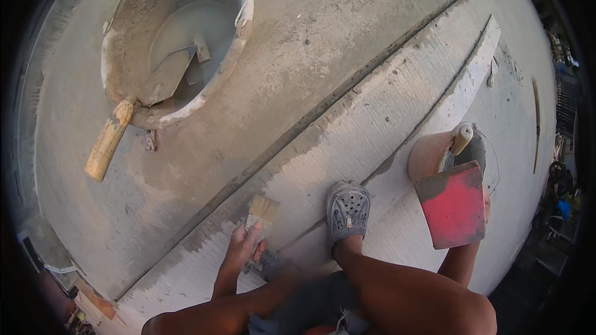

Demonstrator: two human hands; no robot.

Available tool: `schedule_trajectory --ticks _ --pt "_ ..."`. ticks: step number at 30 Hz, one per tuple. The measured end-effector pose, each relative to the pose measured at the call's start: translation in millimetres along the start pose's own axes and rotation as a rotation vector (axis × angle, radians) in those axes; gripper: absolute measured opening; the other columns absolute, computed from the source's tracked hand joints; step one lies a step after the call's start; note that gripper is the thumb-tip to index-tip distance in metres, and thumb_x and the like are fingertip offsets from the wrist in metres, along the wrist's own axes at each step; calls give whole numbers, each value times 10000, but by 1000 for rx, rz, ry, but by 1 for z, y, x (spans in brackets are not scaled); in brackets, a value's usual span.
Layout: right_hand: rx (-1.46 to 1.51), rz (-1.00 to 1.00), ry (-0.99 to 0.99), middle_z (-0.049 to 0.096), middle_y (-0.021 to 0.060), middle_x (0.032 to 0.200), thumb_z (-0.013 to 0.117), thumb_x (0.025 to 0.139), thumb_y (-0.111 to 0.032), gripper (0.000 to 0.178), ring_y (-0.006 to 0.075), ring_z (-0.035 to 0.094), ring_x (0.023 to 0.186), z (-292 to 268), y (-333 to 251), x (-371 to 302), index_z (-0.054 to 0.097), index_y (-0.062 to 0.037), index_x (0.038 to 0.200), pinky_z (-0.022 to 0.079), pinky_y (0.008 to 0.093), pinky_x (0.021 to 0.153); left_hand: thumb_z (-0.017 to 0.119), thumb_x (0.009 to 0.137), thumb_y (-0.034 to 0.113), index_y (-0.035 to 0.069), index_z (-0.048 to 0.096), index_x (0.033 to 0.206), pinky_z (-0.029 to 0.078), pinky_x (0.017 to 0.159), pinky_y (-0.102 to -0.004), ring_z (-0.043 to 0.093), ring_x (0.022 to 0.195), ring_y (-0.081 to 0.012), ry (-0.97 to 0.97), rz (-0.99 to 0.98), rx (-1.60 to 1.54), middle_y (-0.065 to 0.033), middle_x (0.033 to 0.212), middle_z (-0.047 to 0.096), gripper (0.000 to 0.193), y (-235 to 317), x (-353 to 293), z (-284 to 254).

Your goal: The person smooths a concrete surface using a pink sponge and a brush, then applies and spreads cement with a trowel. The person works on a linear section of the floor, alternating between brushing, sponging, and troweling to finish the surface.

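My left hand (241, 247) is closed around the handle of a wide flat paintbrush (264, 209), its pale bristles pointing away from me over the striped concrete strip. On the right, a flat red plastering float (456, 208) with a grey, cement-smeared edge is held up by my right hand (487, 205). Most of that hand is hidden behind the float; only a bit of the fingers shows at its right side. Just beyond the float stands a small pail (428, 155) with a pale rounded handle (462, 139) sticking out over its rim.
At far left a large cement-crusted bucket (239, 56) holds murky water. A trowel with a wooden handle (110, 142) leans over its rim. A dark groove (298, 127) runs diagonally across the concrete. A long pale board (465, 84) lies beyond the pail. My clog-covered foot (347, 211) rests between my hands.
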State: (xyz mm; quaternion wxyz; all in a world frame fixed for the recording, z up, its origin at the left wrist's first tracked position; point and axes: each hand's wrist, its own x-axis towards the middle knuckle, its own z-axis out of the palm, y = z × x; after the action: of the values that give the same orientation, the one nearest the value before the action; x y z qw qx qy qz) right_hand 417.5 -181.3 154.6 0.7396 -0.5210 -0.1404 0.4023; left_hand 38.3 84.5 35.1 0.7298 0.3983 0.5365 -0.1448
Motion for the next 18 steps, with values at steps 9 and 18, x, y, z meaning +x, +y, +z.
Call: schedule_trajectory --ticks 9,18 --pt "-186 247 -477 647 124 1332 589 1060 -269 463 205 625 1183 39 113 93 569 1 1435 490 362 1009 569 1065 410 14 591 1080 383 415 -261 482 442 -90 221 137 -194 -33 636 576 396 -35 3 10" --pt "-1504 -253 -432 582 127 958 721 922 -157 473 315 636 866 93 136 112 652 -140 1390 553 426 780 559 1075 384 20 568 1089 388 401 -261 473 424 -89 249 184 -320 -47 641 582 364 -45 6 12"
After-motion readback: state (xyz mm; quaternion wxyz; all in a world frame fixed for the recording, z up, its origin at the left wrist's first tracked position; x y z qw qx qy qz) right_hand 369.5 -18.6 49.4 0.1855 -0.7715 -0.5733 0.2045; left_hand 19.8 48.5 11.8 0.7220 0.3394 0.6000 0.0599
